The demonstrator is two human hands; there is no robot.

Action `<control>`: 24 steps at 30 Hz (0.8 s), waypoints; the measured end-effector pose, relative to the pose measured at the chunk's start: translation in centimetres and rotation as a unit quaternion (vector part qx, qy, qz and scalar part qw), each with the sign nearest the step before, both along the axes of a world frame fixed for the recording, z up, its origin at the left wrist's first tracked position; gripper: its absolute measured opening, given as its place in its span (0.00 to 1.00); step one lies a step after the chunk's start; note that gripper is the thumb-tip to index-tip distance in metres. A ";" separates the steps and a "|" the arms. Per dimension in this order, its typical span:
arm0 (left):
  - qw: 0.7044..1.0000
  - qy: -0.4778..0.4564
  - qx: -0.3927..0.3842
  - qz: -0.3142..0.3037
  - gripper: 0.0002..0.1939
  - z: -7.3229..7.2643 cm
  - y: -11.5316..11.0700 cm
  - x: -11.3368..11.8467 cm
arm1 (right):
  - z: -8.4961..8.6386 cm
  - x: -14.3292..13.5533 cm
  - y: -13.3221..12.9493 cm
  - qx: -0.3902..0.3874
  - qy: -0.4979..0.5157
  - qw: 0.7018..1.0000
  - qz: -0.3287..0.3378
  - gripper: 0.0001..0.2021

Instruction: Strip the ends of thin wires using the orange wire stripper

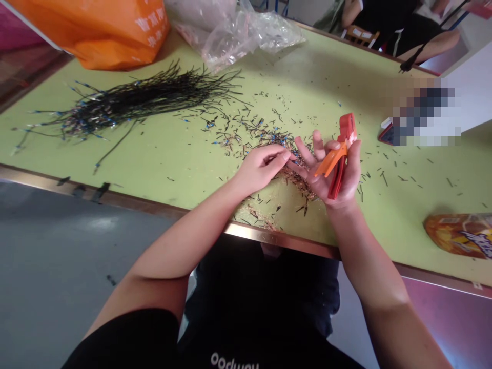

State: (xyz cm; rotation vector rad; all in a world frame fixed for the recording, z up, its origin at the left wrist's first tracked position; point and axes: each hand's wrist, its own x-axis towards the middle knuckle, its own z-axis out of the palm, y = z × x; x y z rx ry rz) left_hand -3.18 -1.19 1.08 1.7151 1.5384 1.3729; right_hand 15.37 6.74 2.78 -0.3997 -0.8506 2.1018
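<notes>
My left hand (261,166) is closed, thumb against fingers, over a heap of short black wire clippings and small blue bits (279,137); what it pinches, if anything, is too small to name. Its fingertips are close to the fingers of my right hand (348,179), which is turned palm up. Across that palm lies a wire tool (347,128) with red and orange handles, held by the thumb and a bent finger while the other fingers stretch out. A bundle of long black wires (154,97) with blue ends lies on the green table (184,169) at the left.
An orange bag (119,36) and clear plastic bags (246,38) are at the back left. A bottle with orange contents (459,233) lies near the right edge. A dark device (415,115), partly blurred, stands at the back right. Another person (403,31) sits beyond the table.
</notes>
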 end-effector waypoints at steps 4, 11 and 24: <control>0.997 0.018 0.062 0.041 0.20 -0.1 -0.4 0.4 | 0.2 0.0 -0.3 0.003 -0.019 1.000 0.017 0.24; 0.982 0.166 0.086 -0.027 0.18 -0.9 -0.2 0.5 | 0.1 0.0 -0.7 0.025 -0.060 0.998 0.003 0.26; 0.987 0.064 0.113 0.096 0.22 -0.5 -0.1 0.1 | -0.2 0.5 0.2 0.079 -0.052 0.993 0.066 0.27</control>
